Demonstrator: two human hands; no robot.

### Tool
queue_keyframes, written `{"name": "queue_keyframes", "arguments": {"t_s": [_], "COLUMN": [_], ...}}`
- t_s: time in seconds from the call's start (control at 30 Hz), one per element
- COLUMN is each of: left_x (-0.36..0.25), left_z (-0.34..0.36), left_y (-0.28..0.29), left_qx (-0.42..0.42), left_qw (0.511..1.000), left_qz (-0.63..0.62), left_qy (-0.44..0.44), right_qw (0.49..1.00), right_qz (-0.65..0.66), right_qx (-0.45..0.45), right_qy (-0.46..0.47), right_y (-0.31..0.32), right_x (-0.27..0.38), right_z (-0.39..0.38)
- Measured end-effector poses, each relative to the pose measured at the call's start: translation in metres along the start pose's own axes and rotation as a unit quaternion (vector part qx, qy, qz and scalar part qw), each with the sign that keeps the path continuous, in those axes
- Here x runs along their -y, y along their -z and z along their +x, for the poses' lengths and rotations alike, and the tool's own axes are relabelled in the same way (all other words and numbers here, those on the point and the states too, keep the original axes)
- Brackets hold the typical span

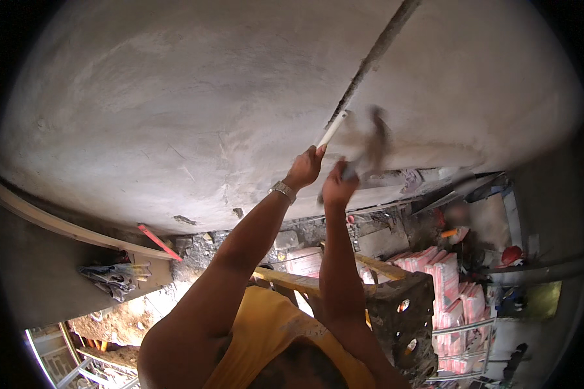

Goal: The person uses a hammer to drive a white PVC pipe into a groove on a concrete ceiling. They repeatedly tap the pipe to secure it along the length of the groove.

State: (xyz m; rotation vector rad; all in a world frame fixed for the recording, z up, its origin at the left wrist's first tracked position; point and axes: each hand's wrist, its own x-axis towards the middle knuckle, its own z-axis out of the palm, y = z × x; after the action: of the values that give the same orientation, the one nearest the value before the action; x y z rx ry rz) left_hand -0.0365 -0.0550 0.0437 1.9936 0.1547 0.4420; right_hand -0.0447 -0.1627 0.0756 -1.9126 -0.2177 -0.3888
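Observation:
A grey plastered wall (143,117) fills the upper part of the head view, with a narrow dark groove (376,55) cut slantwise into it. My left hand (307,167), a metal watch on its wrist, is closed around a short white pipe (333,128). The pipe lies in line with the groove, its upper end at the groove's lower end. To the right, my right hand (339,186) grips the handle of a hammer (377,133). The hammer's head is smeared by motion and stands apart from the pipe, to its right.
Below my arms are a yellow beam (285,279) and a dirty crate with holes (402,321). Pink-and-white sacks (444,279) are stacked at the right. A red bar (159,242) leans at the wall's foot on the left, near a hanging cloth (110,279). Rubble lies along the wall base.

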Motion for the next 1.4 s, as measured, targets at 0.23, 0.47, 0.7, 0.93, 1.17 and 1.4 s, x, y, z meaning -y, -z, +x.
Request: {"name": "queue_keyframes", "arguments": {"t_s": [0.23, 0.47, 0.7, 0.93, 1.17, 1.4], "left_x": [0.000, 0.024, 0.030, -0.023, -0.016, -0.011], "left_z": [0.004, 0.001, -0.005, -0.049, -0.014, -0.006], "left_y": [0.016, 0.009, 0.009, 0.043, 0.039, 0.036], "left_qx": [0.008, 0.059, 0.042, 0.063, -0.012, -0.019], "left_qw": [0.998, 0.997, 0.993, 0.988, 0.978, 0.989], "left_qz": [0.030, 0.021, 0.096, 0.141, 0.207, 0.147], "left_qy": [-0.058, 0.054, -0.057, -0.019, -0.003, -0.013], "right_qw": [0.982, 0.869, 0.868, 0.897, 0.937, 0.948], "right_qz": [0.061, 0.268, 0.270, 0.306, 0.249, 0.268], "right_qx": [0.041, 0.028, 0.056, 0.041, 0.019, -0.036], "right_qy": [-0.173, -0.414, -0.412, -0.316, -0.246, -0.169], "right_y": [-0.006, 0.016, 0.035, 0.049, 0.040, 0.046], "right_x": [-0.014, 0.023, 0.020, 0.023, 0.033, 0.089], "right_z": [-0.049, -0.093, -0.121, -0.116, -0.105, -0.062]}}
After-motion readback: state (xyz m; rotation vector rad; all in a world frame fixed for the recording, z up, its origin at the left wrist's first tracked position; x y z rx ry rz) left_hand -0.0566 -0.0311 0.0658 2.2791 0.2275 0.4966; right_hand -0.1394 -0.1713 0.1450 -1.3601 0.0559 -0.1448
